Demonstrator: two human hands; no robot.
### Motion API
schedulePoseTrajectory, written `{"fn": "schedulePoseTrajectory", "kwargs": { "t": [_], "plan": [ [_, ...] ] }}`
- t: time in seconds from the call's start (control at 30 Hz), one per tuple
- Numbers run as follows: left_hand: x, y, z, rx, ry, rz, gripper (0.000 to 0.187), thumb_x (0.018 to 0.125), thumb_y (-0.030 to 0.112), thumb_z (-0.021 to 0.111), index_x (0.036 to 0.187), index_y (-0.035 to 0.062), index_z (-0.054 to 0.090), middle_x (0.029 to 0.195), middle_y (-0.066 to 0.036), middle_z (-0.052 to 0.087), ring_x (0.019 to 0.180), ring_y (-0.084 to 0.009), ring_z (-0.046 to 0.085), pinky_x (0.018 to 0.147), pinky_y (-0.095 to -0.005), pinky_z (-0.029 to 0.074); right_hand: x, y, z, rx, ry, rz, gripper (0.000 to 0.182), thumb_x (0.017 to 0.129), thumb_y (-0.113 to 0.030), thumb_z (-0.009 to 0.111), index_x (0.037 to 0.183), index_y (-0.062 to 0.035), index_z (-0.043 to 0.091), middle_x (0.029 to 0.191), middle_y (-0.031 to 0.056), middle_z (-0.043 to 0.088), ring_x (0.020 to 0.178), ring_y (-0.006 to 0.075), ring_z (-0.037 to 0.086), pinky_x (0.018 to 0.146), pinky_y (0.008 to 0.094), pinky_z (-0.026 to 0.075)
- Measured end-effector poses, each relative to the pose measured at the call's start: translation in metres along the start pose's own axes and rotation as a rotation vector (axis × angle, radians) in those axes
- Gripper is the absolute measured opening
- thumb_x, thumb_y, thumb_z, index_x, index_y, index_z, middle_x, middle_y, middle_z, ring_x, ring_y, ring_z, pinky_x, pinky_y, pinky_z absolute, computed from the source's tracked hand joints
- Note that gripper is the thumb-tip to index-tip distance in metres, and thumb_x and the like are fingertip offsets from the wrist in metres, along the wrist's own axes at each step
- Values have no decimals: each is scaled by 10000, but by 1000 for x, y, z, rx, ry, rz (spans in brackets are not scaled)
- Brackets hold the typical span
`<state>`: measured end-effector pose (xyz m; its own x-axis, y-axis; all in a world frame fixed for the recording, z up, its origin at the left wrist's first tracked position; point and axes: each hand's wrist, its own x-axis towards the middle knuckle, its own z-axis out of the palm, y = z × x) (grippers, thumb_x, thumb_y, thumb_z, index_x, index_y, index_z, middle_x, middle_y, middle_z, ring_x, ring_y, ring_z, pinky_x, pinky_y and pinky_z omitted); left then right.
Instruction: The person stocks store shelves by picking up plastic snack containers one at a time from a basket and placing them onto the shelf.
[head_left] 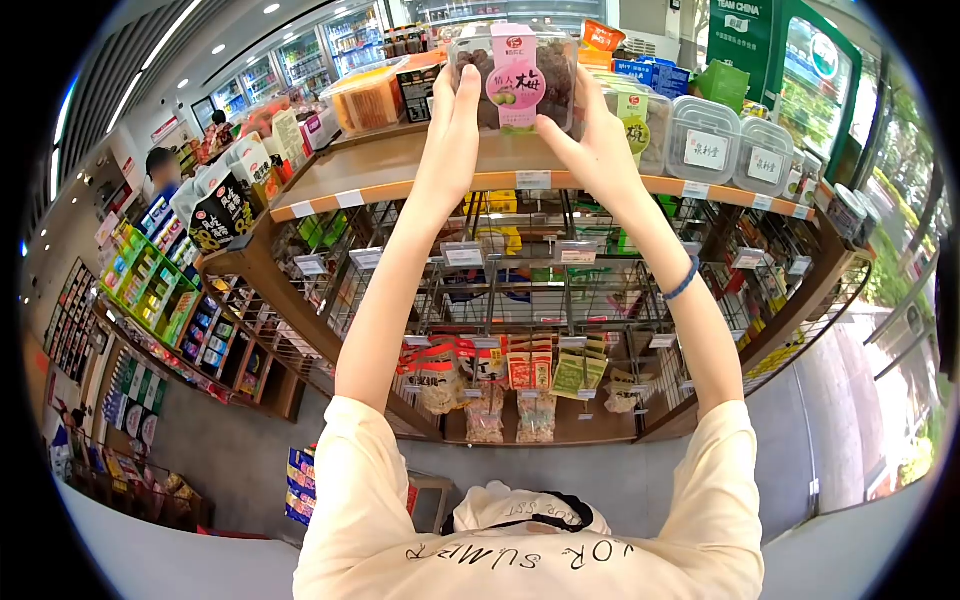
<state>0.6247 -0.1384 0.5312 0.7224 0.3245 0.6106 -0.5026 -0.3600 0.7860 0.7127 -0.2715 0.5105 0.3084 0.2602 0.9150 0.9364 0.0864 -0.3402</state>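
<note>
Both my arms reach forward to a clear plastic box of dried plums (483, 62) with a pink label down its front. My left hand (455, 125) grips its left side and my right hand (592, 135) its right side, thumbs toward the front. The box is at the back of the wooden shelf top (360, 172), upright with its label facing me. Just left of it are a small black box (418, 92) and a clear tub of orange food (368, 98). To the right is a clear tub with a green label (636, 118).
Two pale lidded tubs (704, 140) stand on the right of the shelf top. Below, wire racks hold several hanging snack bags (530, 365). Black snack packs (222, 212) sit at the left corner. A person (162, 172) is far left; glass windows (900, 280) run along the right.
</note>
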Motion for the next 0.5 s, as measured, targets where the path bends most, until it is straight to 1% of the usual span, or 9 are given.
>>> {"fn": "schedulePoseTrajectory", "kwargs": {
  "t": [0.03,0.07,0.13,0.17,0.33,0.4,0.43,0.47,0.5],
  "plan": [
    [7,-7,0,-3,-3,-1,814,839,610,334,1371,30,129,1406,-155,187,1301,-275,187,1034,-456,161,1,4,3,-27,-13,26,660,753,-181,604,1277,45,272,1139,242,509,1061,303,518,914,351,393],
    [15,-17,0,-31,-7,44,757,865,565,325,1343,0,163,1362,-162,247,1263,-260,237,1022,-409,184,2,8,5,-54,-26,53,648,771,-183,601,1289,26,272,1162,223,507,1073,268,518,926,328,384],
    [26,-35,1,-92,-13,132,652,918,474,307,1285,-59,231,1273,-177,368,1185,-230,338,999,-314,231,5,5,11,-73,-31,101,661,763,-199,603,1284,35,271,1162,226,504,1067,273,520,919,328,390],
    [30,-43,2,-78,13,132,646,917,480,305,1267,-60,246,1240,-184,405,1160,-235,370,987,-315,253,6,4,14,-87,-36,148,673,754,-214,605,1278,43,270,1161,229,502,1061,278,523,911,329,395],
    [54,-73,-6,-10,23,57,682,894,512,331,1241,-69,250,1192,-216,443,1124,-268,421,960,-327,293,16,33,35,-180,-48,188,710,735,-259,617,1244,93,269,1122,246,508,1031,298,531,888,344,407],
    [61,-77,-11,82,-20,-41,712,886,521,337,1221,-101,249,1182,-234,449,1128,-292,425,955,-326,301,19,46,42,-190,-56,209,717,733,-266,618,1231,113,267,1101,252,513,1024,302,531,886,348,406],
    [63,-78,-12,81,-24,-43,712,886,521,337,1221,-101,249,1182,-234,449,1128,-292,425,955,-326,301,20,51,44,-186,-89,251,795,704,-315,631,1192,171,234,1107,321,455,1029,366,505,893,366,404],
    [66,-80,-14,155,-36,-66,743,875,539,333,1209,-120,246,1169,-269,448,1129,-314,429,953,-333,307,22,56,46,-182,-123,292,881,675,-364,643,1153,230,202,1112,389,398,1034,429,480,900,385,401],
    [69,-81,-15,230,-48,-89,775,864,556,328,1197,-139,243,1157,-305,447,1130,-336,432,951,-339,312,24,67,49,-184,-124,295,881,675,-364,643,1153,230,202,1112,389,398,1034,429,480,900,385,401]
  ]
}}
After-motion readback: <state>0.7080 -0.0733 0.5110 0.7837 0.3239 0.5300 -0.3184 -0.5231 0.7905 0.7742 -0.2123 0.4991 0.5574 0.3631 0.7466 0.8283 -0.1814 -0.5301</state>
